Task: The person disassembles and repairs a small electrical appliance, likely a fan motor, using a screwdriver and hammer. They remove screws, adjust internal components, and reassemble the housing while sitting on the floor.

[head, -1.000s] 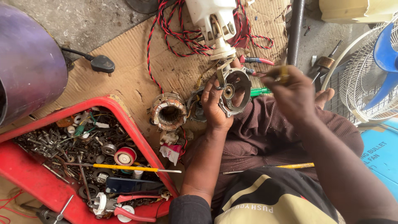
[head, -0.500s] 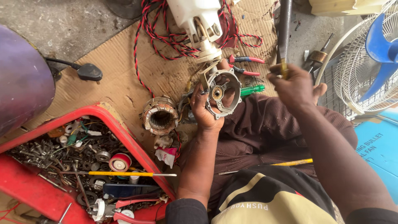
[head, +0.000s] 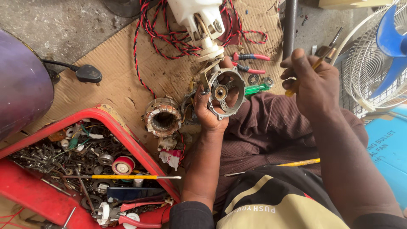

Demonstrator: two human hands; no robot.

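Note:
My left hand (head: pixel 208 111) grips a round metal motor end housing (head: pixel 227 92) with a bearing hole in its middle, held up over my lap. A white plastic fan neck piece (head: pixel 199 21) hangs just above it. My right hand (head: pixel 313 87) is raised to the right of the housing, fingers closed on a yellow-handled screwdriver (head: pixel 316 63) whose tip points up and right. A copper-wound motor stator (head: pixel 162 117) lies on the cardboard left of my left hand. Red and black twisted wires (head: pixel 146 38) trail around the white piece.
A red tray (head: pixel 108 116) at lower left holds several screws, bearings, a tape roll and a yellow screwdriver (head: pixel 127 177). Pliers (head: pixel 250 57), a green-handled tool (head: pixel 256 89), a black plug (head: pixel 88 74), a purple rounded body (head: pixel 21 97), a metal pole (head: pixel 289 23) and a fan with blue blades (head: pixel 377 55) surround me.
My right hand drew back to the right, away from the housing, taking the screwdriver with it. My left hand keeps hold of the housing, turned slightly.

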